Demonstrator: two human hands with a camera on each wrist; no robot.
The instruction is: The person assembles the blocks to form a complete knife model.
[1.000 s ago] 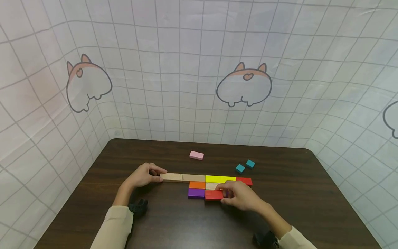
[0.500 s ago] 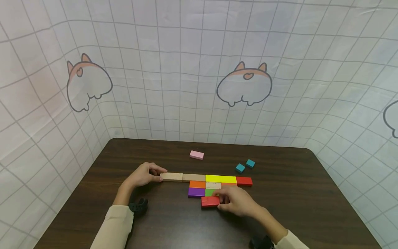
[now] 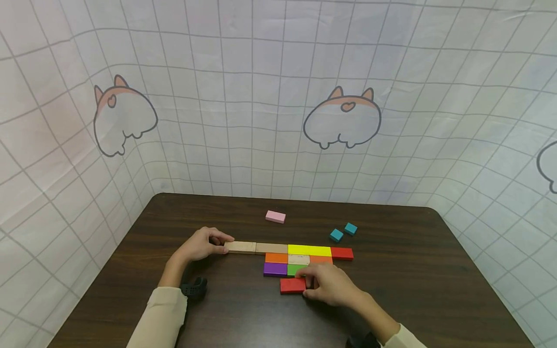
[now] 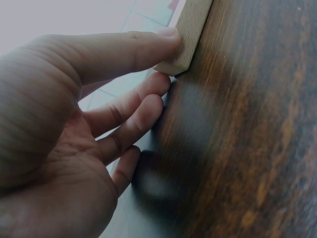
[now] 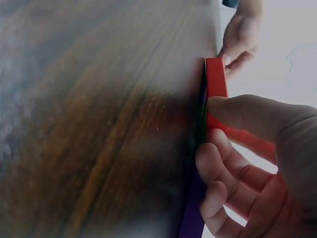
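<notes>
My left hand [image 3: 204,244] pinches the left end of a plain wooden block [image 3: 241,247], its thumb on the near side in the left wrist view. That block begins a row running right through another plain block [image 3: 271,248], yellow [image 3: 309,250] and a red end block [image 3: 342,253]. My right hand [image 3: 328,283] pinches a second red block [image 5: 216,78] by its right end, just in front of a green block [image 3: 296,269]. In the right wrist view, a purple block [image 5: 192,213] shows beneath my fingers; the hand hides it in the head view.
Nearer than the row lie orange [image 3: 276,258], speckled cream [image 3: 299,259] and another orange block [image 3: 320,259], then a purple block [image 3: 275,269] beside the green. Farther back are a pink block [image 3: 275,216] and teal pieces [image 3: 336,235]. A grid-patterned curtain [image 3: 270,121] surrounds the table.
My right hand has drawn its red block toward me and slightly left, uncovering the green block behind it. The left hand stays in place on the plain block.
</notes>
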